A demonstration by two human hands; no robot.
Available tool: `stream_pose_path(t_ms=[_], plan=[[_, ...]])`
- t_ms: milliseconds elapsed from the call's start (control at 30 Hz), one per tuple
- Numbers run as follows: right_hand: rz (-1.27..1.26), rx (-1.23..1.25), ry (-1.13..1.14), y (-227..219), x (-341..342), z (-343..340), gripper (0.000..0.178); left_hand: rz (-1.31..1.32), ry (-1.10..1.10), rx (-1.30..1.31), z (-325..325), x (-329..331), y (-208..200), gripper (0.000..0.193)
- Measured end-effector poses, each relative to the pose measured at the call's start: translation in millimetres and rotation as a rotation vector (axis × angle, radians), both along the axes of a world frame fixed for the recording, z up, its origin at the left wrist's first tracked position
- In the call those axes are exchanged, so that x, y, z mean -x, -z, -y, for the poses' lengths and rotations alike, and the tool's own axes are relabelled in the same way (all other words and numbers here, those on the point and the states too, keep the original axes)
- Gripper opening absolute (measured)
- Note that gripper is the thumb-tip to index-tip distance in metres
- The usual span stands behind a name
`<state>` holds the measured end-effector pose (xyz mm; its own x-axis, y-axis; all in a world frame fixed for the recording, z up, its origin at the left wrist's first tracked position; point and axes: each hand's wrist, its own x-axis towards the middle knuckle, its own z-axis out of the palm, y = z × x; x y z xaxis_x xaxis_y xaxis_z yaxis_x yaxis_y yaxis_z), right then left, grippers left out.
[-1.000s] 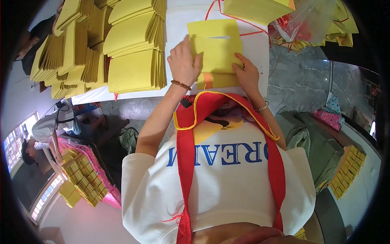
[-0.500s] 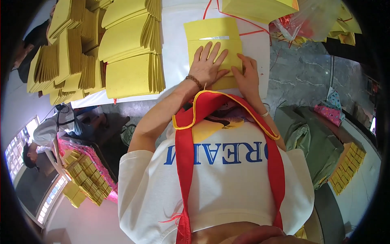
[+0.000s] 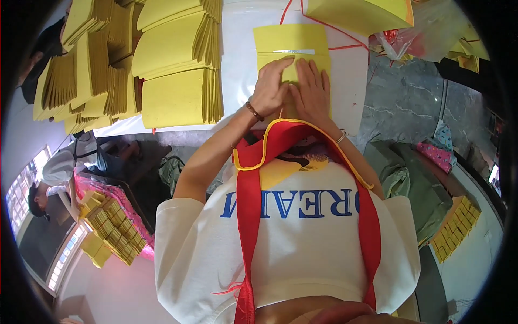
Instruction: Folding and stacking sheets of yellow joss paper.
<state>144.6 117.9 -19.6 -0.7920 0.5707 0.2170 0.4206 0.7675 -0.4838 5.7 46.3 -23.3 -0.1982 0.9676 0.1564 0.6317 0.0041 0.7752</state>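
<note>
A yellow paper sheet (image 3: pixel 291 35), looking like a folded envelope or bag, lies on the white table in front of me. A narrow whitish strip (image 3: pixel 302 52) runs across its upper part. My left hand (image 3: pixel 270 86) rests on the sheet's left side, its fingers bent and bunched just below the strip; whatever they may pinch is hidden. Beside it, my right hand (image 3: pixel 312 90) lies on the right half of the sheet with fingers stretched out flat. Both hands nearly touch near the middle of the sheet.
Stacks of folded yellow paper (image 3: pixel 175 100) fill the table's left side. At the back right stands a yellow paper pile (image 3: pixel 359 13) by a clear plastic bag (image 3: pixel 431 27). Red cord (image 3: pixel 345 47) crosses the white tabletop (image 3: pixel 237 54). Another person (image 3: pixel 59 167) is at lower left.
My left hand has gone from spread flat to bent fingers. The right hand has moved inward from the sheet's right edge onto it. The view has shifted slightly.
</note>
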Motion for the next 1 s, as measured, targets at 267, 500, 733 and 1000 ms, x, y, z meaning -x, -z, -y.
stream_pose_path(t_ms=[267,500,733,1000], plan=[[0.118,-0.132,-0.022,-5.4,5.5,0.6,0.063,-0.181,-0.082,-0.211,33.8,7.5,-34.9,0.046],[0.041,0.052,0.027,-8.7,4.7,0.0,0.061,-0.600,0.076,0.019,43.8,-18.5,-30.2,0.057],[-0.710,1.075,0.185,-12.5,-11.5,-32.3,0.044,-0.811,0.130,-0.058,37.8,-23.0,-22.7,0.061],[-0.974,1.438,0.603,-27.9,-53.4,-45.6,0.032,-0.847,0.092,-0.129,30.9,-13.2,-27.6,0.035]])
